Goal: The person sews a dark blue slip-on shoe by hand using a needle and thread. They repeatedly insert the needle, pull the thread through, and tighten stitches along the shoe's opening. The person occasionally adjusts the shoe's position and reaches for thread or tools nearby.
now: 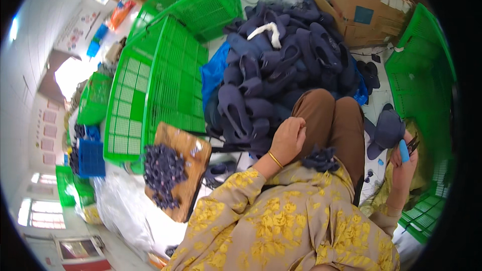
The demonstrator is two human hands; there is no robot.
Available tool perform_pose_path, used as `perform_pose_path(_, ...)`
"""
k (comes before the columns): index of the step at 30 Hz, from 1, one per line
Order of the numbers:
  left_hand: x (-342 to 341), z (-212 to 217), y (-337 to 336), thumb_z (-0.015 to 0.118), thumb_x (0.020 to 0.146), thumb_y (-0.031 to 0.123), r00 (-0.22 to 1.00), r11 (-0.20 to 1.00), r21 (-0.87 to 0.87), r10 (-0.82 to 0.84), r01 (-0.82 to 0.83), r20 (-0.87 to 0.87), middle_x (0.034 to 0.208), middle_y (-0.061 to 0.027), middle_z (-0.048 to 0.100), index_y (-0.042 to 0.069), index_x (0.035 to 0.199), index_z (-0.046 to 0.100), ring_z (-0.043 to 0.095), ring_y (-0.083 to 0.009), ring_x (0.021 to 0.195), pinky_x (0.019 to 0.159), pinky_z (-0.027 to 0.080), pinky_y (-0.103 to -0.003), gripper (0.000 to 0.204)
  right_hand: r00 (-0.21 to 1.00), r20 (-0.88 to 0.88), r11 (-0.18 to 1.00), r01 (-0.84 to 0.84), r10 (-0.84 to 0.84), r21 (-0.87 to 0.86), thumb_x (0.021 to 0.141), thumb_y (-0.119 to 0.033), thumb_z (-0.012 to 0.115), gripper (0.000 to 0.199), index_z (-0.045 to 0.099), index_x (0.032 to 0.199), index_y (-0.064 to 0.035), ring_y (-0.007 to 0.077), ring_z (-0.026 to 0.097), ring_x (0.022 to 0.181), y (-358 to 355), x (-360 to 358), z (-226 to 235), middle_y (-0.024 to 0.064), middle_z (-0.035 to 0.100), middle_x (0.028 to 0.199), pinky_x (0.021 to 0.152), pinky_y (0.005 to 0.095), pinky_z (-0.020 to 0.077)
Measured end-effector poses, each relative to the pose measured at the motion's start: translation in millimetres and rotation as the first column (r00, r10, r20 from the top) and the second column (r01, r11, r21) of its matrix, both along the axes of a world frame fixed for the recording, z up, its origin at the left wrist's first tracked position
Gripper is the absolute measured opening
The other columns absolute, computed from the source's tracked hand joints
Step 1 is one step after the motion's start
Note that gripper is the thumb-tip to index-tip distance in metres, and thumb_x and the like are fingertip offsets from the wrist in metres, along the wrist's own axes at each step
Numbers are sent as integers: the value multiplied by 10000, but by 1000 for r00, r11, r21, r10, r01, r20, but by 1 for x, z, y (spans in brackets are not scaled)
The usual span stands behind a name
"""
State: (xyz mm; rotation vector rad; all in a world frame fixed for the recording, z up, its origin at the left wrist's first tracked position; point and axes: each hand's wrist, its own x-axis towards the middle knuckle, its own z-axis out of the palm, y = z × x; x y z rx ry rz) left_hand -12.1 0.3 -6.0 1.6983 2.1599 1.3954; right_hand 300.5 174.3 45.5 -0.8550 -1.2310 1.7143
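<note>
My left hand (290,138), a gold bangle at its wrist, is closed above my thigh; whatever its curled fingers hold, if anything, is hidden. Out to the right, my right hand (407,154) grips a navy slip-on shoe (389,129) beside the green crate. A blue cover (403,151) wraps one of its fingers. Against the same hand lies a dark pointed tool (413,145) that looks like small snips. Dark fabric scraps (321,159) rest on my lap. Ahead of my knees rises a large heap of navy shoes (281,65), with a white strip (268,33) on top.
At left, a wooden board (193,155) bears many dark scraps (163,173). Green plastic crates (173,75) stand behind it, and another green crate (422,70) is on the right. Cardboard boxes (364,5) sit at the far right. Loose dark shoes (370,74) lie on the tiled floor.
</note>
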Motion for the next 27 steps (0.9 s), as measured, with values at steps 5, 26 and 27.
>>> perform_pose_path(5, -5, 8, -61, 606, 839, 11, 993, 995, -57, 87, -82, 85, 866, -144, 568, 32, 1006, 544, 598, -332, 790, 684, 494, -390, 179, 937, 269, 970, -241, 221, 42, 924, -116, 626, 347, 573, 1257, -38, 21, 450, 691, -29, -90, 33, -48, 505, 910, 570, 170, 349)
perform_pose_path(26, 38, 20, -25, 767, 747, 112, 880, 842, -272, -474, 465, 38, 1239, -146, 552, 94, 1259, 550, 523, -343, 1142, 976, 438, -404, 556, 666, 698, 826, -217, -263, 520, 844, -179, 706, 436, 538, 1239, -99, 298, 659, 878, -35, -73, -30, 141, 664, 1058, 761, 350, 518)
perform_pose_path(27, 41, 16, -17, 765, 754, 136, 864, 817, -318, -503, 481, 14, 1255, -149, 543, 116, 1273, 542, 503, -355, 1169, 994, 422, -418, 565, 671, 692, 828, -208, -267, 521, 844, -180, 706, 435, 536, 1236, -99, 299, 659, 870, -35, -76, -31, 141, 666, 1051, 757, 354, 520)
